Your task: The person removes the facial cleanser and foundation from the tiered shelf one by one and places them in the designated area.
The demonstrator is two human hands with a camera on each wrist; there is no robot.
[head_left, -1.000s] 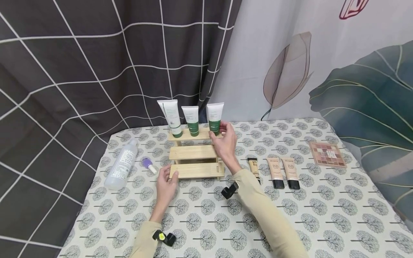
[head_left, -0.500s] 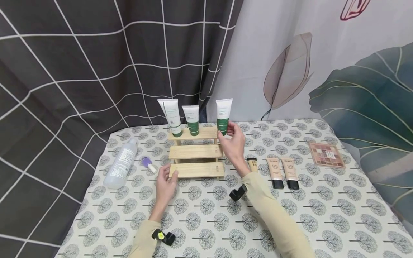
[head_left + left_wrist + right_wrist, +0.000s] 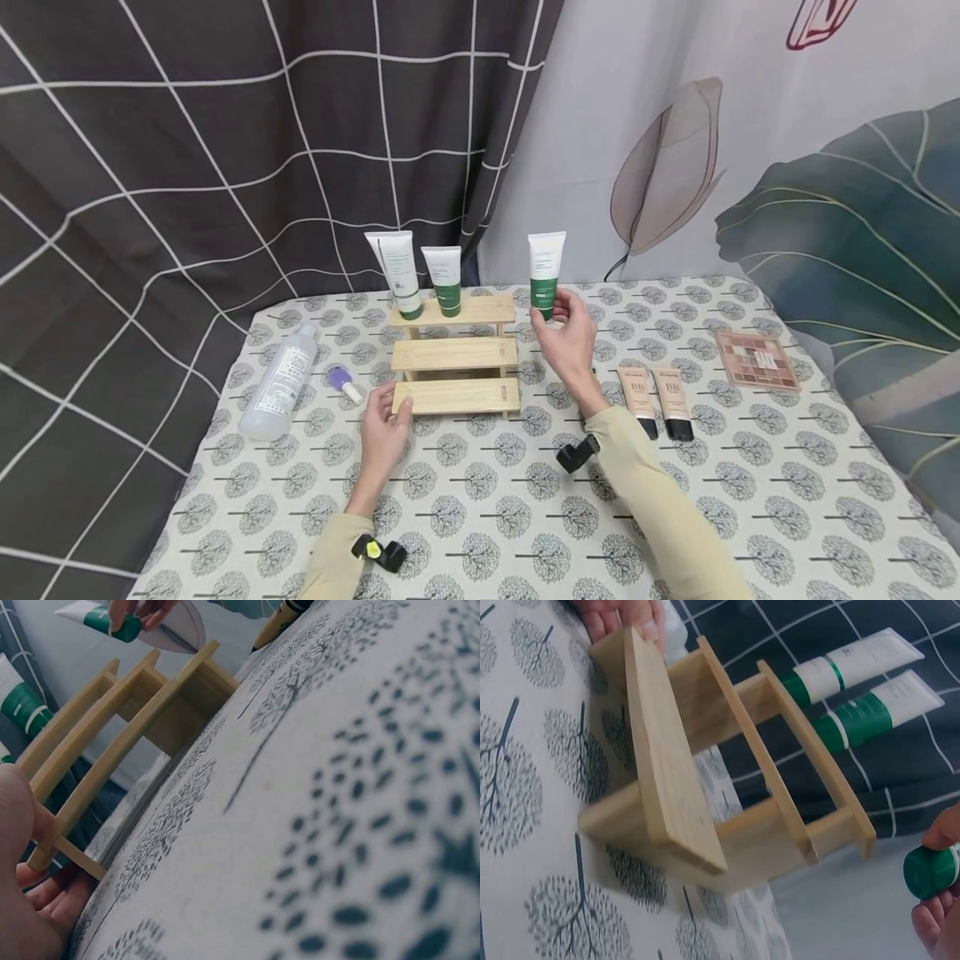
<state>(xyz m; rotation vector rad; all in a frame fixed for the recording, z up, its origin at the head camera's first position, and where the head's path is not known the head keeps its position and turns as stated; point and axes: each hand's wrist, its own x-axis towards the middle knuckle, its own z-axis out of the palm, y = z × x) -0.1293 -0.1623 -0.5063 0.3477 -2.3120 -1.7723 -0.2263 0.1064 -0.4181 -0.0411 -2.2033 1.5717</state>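
My right hand [image 3: 567,340] pinches a white-and-green squeeze tube [image 3: 546,271] by its green capped end, holding it upright to the right of a three-step wooden rack [image 3: 453,353]. In the right wrist view that tube's green cap [image 3: 924,873] shows between thumb and fingers. My left hand [image 3: 384,429] grips the left end of the rack's lowest step, thumb on top and fingers beneath, as the left wrist view also shows. On the rack's top step stand a taller white tube [image 3: 398,271] with a green cap and a shorter white-and-green tube [image 3: 444,279].
Left of the rack lie a clear bottle [image 3: 279,385] and a small purple-and-white item [image 3: 346,383]. On the right lie two beige BB tubes [image 3: 656,400] and an eyeshadow palette [image 3: 758,360]. A dark tube [image 3: 285,621] lies behind my right forearm. Curtains hang behind the table.
My right hand has lifted the white-and-green tube off the right end of the top step and carried it right, past the rack. My left hand stays on the rack.
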